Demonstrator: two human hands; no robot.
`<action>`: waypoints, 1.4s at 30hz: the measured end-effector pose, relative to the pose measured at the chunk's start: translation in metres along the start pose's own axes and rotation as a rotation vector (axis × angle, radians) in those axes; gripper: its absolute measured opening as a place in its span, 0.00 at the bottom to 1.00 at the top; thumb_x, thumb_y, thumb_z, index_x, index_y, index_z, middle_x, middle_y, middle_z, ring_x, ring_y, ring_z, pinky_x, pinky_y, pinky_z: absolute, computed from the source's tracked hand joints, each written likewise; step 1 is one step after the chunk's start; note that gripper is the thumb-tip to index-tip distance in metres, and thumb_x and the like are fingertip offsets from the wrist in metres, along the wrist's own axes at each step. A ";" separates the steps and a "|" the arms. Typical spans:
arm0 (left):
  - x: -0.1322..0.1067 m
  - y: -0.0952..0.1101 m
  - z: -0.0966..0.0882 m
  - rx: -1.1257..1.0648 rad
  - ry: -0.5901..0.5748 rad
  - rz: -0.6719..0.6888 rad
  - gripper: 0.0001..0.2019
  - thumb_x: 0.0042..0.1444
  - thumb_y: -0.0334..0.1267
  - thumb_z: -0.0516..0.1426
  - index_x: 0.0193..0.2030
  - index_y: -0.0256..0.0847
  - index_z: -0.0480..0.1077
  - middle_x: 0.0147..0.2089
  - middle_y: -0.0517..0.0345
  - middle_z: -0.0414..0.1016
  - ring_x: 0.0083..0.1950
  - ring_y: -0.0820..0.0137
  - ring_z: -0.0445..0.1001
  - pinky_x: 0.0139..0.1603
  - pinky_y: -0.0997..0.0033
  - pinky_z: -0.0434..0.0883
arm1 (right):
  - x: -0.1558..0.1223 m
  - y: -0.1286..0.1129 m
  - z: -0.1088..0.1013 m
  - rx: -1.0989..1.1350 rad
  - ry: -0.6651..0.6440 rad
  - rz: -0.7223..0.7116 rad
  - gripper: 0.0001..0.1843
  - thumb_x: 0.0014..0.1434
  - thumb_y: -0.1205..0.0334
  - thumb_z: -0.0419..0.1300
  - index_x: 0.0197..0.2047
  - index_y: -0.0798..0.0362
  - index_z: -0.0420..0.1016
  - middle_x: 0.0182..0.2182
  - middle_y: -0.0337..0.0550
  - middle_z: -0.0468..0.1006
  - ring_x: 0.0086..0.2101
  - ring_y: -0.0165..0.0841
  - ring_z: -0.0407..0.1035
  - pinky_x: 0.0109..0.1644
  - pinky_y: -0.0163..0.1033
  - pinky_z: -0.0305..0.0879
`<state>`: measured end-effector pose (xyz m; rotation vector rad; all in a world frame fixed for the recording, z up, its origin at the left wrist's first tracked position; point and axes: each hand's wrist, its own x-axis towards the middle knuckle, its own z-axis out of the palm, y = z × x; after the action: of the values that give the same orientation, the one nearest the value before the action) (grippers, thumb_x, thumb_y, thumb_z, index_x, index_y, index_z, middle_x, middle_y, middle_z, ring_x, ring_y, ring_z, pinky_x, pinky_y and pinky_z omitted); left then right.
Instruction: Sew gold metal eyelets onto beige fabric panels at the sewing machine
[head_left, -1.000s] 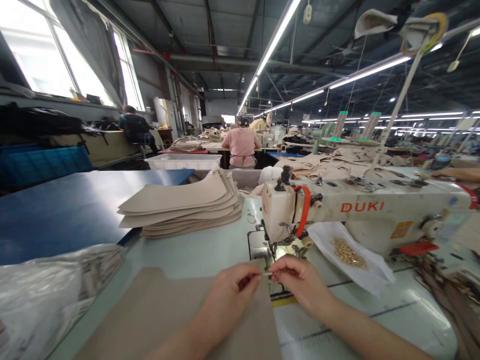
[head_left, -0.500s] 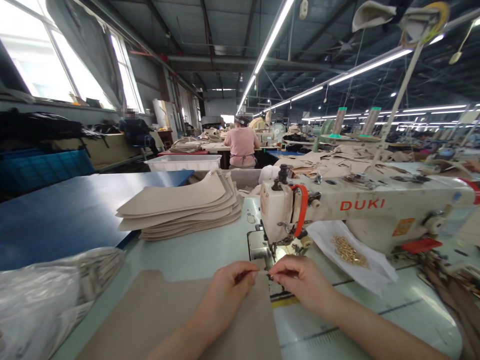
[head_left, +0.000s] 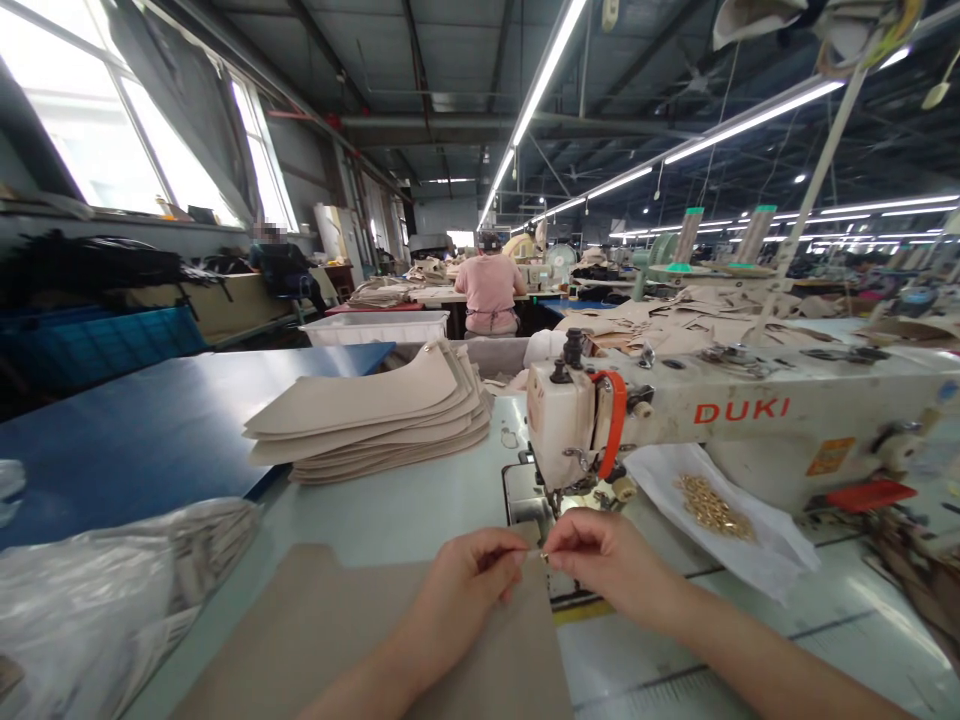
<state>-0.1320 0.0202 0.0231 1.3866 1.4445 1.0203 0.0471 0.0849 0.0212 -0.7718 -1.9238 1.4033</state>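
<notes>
My left hand (head_left: 461, 595) is closed in a pinch on a narrow beige strip (head_left: 534, 554), just in front of the sewing machine's needle area. My right hand (head_left: 619, 565) pinches a small gold metal piece (head_left: 545, 557) at the strip's right end. Whether the strip passes through the piece is too small to tell. Under my left hand and forearm a large beige fabric panel (head_left: 352, 640) lies flat on the table. The white sewing machine (head_left: 742, 400) stands right behind my hands, its head above them.
A stack of beige panels (head_left: 367, 410) lies left of the machine. Many gold pieces (head_left: 712, 507) rest on a white sheet (head_left: 780, 555) at the right. Clear plastic wrapping (head_left: 97, 610) is at the left, beside a blue table (head_left: 172, 400). A person in pink (head_left: 489, 290) sits ahead.
The whole view has shifted slightly, so most things appear a little further right. Both hands keep their pinches; the gold piece now shows more plainly between them.
</notes>
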 end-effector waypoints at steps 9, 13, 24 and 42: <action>0.003 0.004 -0.004 -0.165 -0.128 -0.113 0.19 0.41 0.53 0.62 0.28 0.36 0.71 0.20 0.64 0.67 0.21 0.76 0.63 0.25 0.74 0.61 | -0.001 0.004 -0.004 0.063 -0.058 -0.073 0.07 0.50 0.67 0.59 0.31 0.51 0.79 0.29 0.37 0.72 0.31 0.29 0.67 0.37 0.33 0.62; 0.002 0.006 -0.003 -0.136 -0.152 -0.122 0.19 0.42 0.54 0.61 0.28 0.36 0.72 0.19 0.64 0.67 0.21 0.76 0.63 0.25 0.74 0.61 | -0.003 0.005 -0.001 0.084 -0.074 -0.054 0.08 0.48 0.70 0.57 0.31 0.52 0.77 0.29 0.37 0.72 0.30 0.29 0.66 0.35 0.33 0.61; 0.000 0.007 0.001 -0.149 -0.118 -0.164 0.17 0.42 0.51 0.61 0.27 0.37 0.71 0.17 0.66 0.67 0.19 0.77 0.63 0.22 0.75 0.61 | -0.004 0.001 0.002 0.221 -0.085 0.056 0.10 0.43 0.73 0.56 0.30 0.52 0.73 0.25 0.33 0.71 0.26 0.25 0.63 0.30 0.30 0.59; -0.006 0.001 -0.002 -0.232 -0.185 -0.085 0.16 0.46 0.49 0.63 0.31 0.35 0.74 0.24 0.61 0.72 0.22 0.77 0.66 0.27 0.76 0.64 | -0.012 0.001 -0.005 0.148 -0.086 0.000 0.05 0.51 0.62 0.63 0.32 0.49 0.81 0.30 0.39 0.80 0.32 0.32 0.72 0.39 0.36 0.68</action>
<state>-0.1340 0.0144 0.0248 1.2081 1.1990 0.9456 0.0583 0.0787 0.0194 -0.6517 -1.8586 1.5817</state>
